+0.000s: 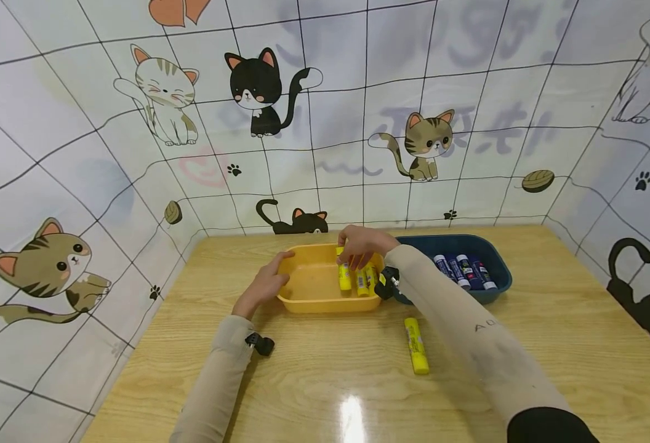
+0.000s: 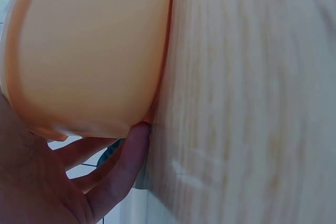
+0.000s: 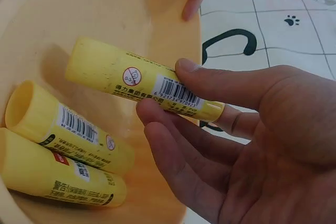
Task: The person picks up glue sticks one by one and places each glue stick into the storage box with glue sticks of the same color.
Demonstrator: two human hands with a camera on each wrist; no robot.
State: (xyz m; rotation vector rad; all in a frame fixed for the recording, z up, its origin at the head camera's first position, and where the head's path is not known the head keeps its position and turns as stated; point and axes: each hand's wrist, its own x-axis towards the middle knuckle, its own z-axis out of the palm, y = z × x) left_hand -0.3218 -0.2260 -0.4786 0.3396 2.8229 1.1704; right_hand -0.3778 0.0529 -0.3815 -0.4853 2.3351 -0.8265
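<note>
A yellow glue stick [image 3: 142, 80] is pinched between the thumb and fingers of my right hand [image 1: 362, 245], tilted above the floor of the yellow plastic basin [image 1: 319, 306]. Two more yellow glue sticks, a nearer one [image 3: 68, 174] and a farther one [image 3: 73, 127], lie side by side in the basin's right end. My left hand [image 1: 265, 284] grips the basin's left end. Its fingers [image 2: 118, 174] lie against the outer wall in the left wrist view, where the thumb is hidden. Another yellow glue stick [image 1: 416, 346] lies on the table, in front of the basins.
A dark blue basin [image 1: 499, 289] stands to the right of the yellow one, partly behind my right sleeve. It holds several blue-and-white glue sticks [image 1: 463, 266]. Cat-printed sheeting [image 1: 336, 123] rises behind and beside the wooden table [image 1: 314, 369].
</note>
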